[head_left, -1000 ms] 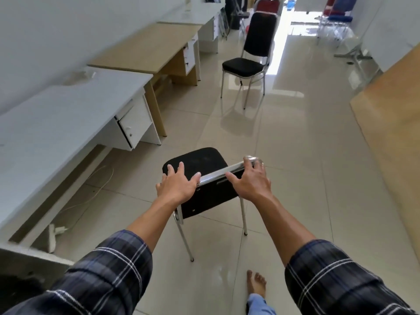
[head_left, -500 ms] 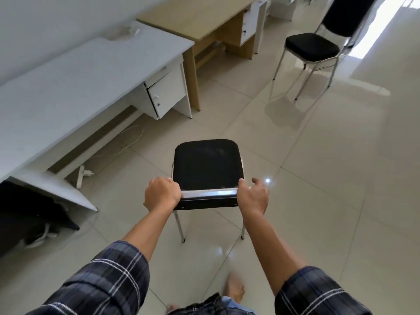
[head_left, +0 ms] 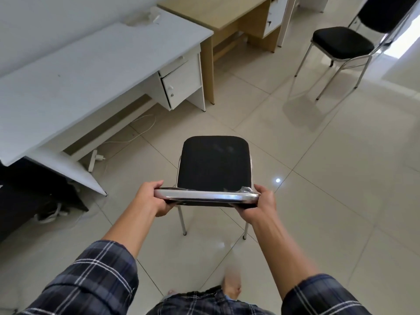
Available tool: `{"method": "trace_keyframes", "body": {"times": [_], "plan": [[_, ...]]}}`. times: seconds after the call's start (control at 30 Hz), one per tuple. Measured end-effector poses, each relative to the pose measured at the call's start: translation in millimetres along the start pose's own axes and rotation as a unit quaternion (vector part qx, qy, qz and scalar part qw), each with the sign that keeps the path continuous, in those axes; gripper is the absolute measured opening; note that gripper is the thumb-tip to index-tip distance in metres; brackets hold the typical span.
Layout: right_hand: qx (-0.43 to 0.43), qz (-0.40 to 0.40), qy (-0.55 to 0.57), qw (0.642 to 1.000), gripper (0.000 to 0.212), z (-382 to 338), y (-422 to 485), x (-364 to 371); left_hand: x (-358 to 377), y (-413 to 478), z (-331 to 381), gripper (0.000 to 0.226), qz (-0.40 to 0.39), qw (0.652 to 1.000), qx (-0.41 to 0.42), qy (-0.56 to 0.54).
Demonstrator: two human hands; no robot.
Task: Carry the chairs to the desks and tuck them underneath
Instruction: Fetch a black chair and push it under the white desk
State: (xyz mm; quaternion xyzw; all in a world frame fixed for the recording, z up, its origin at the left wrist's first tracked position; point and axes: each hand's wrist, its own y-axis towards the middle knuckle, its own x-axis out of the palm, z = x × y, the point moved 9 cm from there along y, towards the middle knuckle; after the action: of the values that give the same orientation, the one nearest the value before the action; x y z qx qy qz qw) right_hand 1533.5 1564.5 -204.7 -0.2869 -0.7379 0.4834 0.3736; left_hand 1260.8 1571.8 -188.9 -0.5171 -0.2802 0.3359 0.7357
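**While both hands grip the chair (head_left: 214, 164), the desk (head_left: 91, 64) lies off left**

Seat pointing ahead, it stands on open floor (head_left: 318, 178). Left hand (head_left: 151, 200) and right hand (head_left: 261, 205) each curl round an end of its back rail (head_left: 204, 196); the desk's opening is nearer the left.

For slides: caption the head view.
Left hand and right hand grip the black chair by its backrest near a white desk.

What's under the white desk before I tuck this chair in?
Under the white desk: a power strip and a loose white cable on the floor, and a drawer unit at its far end. Its top hides the space farther in.
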Motion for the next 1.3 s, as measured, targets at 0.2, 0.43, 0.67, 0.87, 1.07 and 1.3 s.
{"method": "trace_keyframes", "body": {"times": [0.2,0.43,0.67,0.87,1.07,1.3], "plan": [[0.025,-0.049,0.006,0.998,0.035,-5,6,6,15,1,-2,0.021,-0.094,0.995,-0.006,-0.011],[0.012,-0.034,-0.010,0.999,0.051,-10,13,19,18,4,12,0.044,-0.082,0.996,0.015,-0.035],[0.016,-0.089,-0.017,0.996,0.022,-5,20,79,22,13,52,0.016,-0.098,0.992,0.022,-0.071],[0.030,-0.086,-0.033,0.995,0.041,19,37,147,18,31,112,0.013,-0.106,0.989,0.022,-0.101],[0.027,-0.089,-0.087,0.992,0.023,45,52,221,2,46,175,0.014,-0.105,0.984,0.035,-0.143],[0.051,-0.111,-0.144,0.982,0.019,83,66,299,-28,63,236,0.021,-0.069,0.976,0.058,-0.198]]}}
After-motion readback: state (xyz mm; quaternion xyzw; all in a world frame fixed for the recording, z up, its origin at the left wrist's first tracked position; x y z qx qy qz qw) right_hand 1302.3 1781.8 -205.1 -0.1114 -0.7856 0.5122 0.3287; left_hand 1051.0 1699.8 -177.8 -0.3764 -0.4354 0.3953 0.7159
